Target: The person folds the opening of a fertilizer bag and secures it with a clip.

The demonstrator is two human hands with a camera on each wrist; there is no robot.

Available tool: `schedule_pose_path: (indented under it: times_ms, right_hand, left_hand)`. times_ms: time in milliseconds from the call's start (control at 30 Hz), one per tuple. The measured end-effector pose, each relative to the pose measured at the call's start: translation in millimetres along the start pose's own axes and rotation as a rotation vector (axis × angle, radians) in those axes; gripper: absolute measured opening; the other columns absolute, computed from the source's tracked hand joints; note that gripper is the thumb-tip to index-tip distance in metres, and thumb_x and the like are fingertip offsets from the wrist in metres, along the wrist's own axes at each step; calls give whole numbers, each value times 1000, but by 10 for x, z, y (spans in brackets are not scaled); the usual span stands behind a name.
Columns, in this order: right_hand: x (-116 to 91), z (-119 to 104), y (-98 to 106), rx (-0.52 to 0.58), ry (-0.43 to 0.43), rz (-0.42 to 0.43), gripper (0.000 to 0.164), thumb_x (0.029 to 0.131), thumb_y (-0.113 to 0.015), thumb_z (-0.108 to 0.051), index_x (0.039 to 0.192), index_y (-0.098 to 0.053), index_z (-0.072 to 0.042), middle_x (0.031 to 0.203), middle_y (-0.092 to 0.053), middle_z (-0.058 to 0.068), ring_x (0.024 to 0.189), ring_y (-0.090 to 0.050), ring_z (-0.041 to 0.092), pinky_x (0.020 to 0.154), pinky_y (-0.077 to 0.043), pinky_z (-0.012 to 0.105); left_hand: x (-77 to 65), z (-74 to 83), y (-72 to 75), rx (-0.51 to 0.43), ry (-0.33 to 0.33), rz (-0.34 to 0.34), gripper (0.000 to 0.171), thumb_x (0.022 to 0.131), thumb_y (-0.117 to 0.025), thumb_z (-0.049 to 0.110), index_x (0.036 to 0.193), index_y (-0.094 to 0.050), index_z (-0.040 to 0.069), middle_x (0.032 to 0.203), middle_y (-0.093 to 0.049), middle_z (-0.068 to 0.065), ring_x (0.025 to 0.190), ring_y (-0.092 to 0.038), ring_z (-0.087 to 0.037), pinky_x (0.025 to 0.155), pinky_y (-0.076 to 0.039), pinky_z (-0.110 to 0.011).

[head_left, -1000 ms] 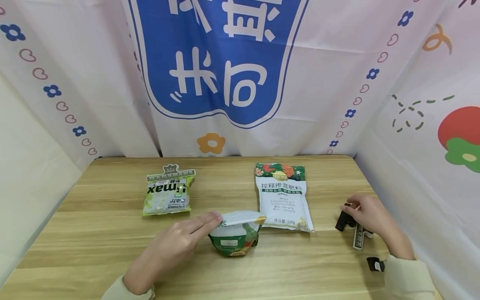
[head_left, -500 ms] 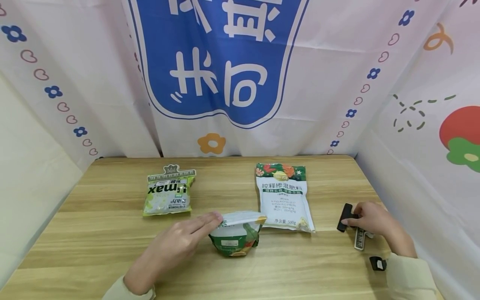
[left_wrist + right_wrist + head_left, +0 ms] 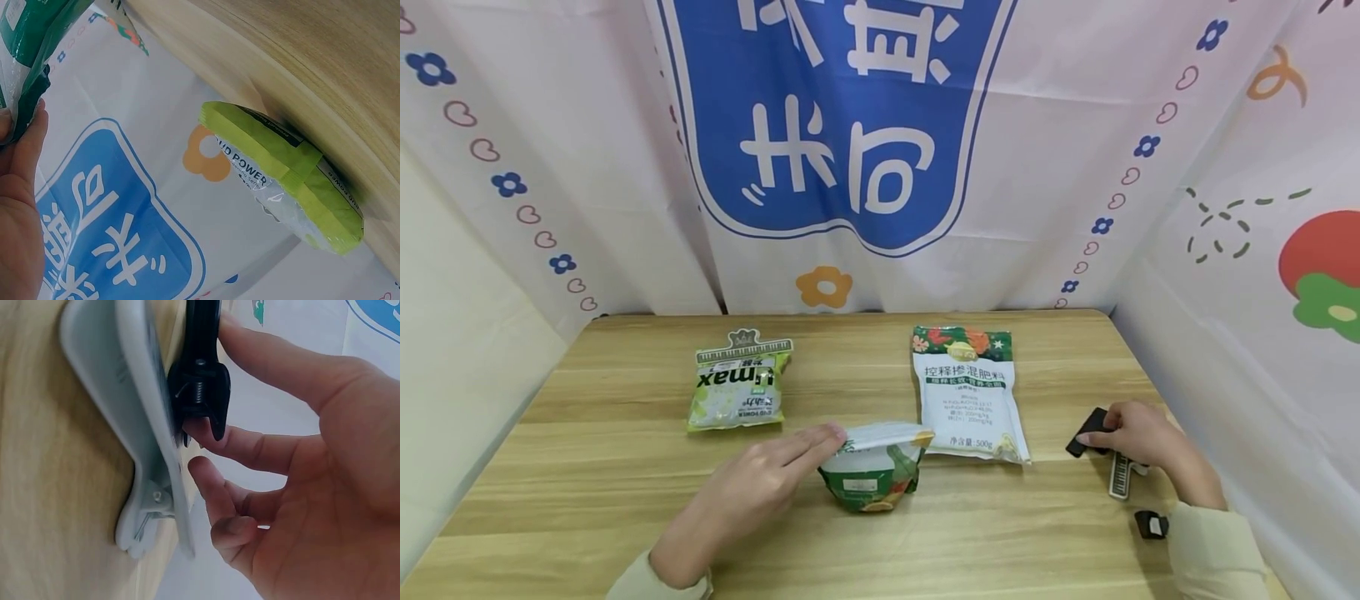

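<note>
My left hand (image 3: 748,492) pinches the folded top edge of a green and white printed bag (image 3: 874,485), which stands upright mid-table. In the left wrist view this bag (image 3: 34,31) fills the upper left corner beside the thumb and fingers. At the right, my right hand (image 3: 1146,435) pinches a black bag clip (image 3: 1088,432) between thumb and index finger. The right wrist view shows the black clip's (image 3: 201,387) spring, with the other fingers loosely curled. Just under it lies a white clip with a piano-key pattern (image 3: 1118,477), partly hidden by the hand.
A smaller black clip (image 3: 1150,525) lies near the right sleeve. Behind the held bag lies a white fertilizer bag (image 3: 972,408). At the back left is a lime-green bag (image 3: 736,396) closed by a piano-key clip (image 3: 745,348). Printed cloth (image 3: 1037,167) hangs behind the table.
My right hand has shifted its hold on the black clip, which has turned and now leans more to the left. The left hand and its bag stay in place.
</note>
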State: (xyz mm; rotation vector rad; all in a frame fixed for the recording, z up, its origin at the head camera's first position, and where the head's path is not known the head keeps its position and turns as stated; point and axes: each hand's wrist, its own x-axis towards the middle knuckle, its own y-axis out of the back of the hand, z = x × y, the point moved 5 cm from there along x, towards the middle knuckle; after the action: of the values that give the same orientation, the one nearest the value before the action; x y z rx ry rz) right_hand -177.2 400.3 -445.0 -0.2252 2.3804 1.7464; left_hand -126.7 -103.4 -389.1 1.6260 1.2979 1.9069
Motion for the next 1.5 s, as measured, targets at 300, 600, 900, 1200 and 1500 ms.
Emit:
schedule_pose_path:
  times_ms: [300,600,900,1200,1500]
  right_hand:
    - [-7,-63,-12,-12,50,64,45,90,-80,-40,92,-71,4,91,-71,18,92,-61,39,94,-43,66]
    - [5,-115,-52,57,45,59,37,93,-78,-34,85,-65,0,85,-67,11,84,-57,28,92,-41,59]
    - [39,-135,-127,195,-37,-43,35,98,-71,-30,89,-51,-2,77,-51,6,69,-47,20,61,-38,30]
    - [37,-146,-105,314,-122,-22,53,99,-70,-25,126,-48,15,78,-70,11,66,-64,20,61,-50,32]
    - [42,-174,-90,356,-131,1,50,104,-63,-24,133,-47,14,75,-68,9,64,-62,20,59,-51,33]
  left_hand:
    - [-12,-1,-14,-1,8,-9,47,105,-31,-2,131,-71,2,123,-78,-11,107,-79,-22,89,-65,-28]
    - [6,6,6,14,-8,21,54,111,-21,4,132,-70,2,123,-79,-9,104,-79,-22,86,-66,-29]
    - [0,7,2,2,0,8,49,108,-28,0,133,-70,2,125,-78,-9,106,-79,-21,88,-66,-29]
    - [3,8,14,15,-1,11,55,112,-19,5,132,-70,2,123,-79,-9,104,-79,-21,86,-66,-29]
    - [-1,6,17,23,0,7,56,112,-17,5,132,-70,2,122,-79,-9,104,-79,-21,85,-66,-30]
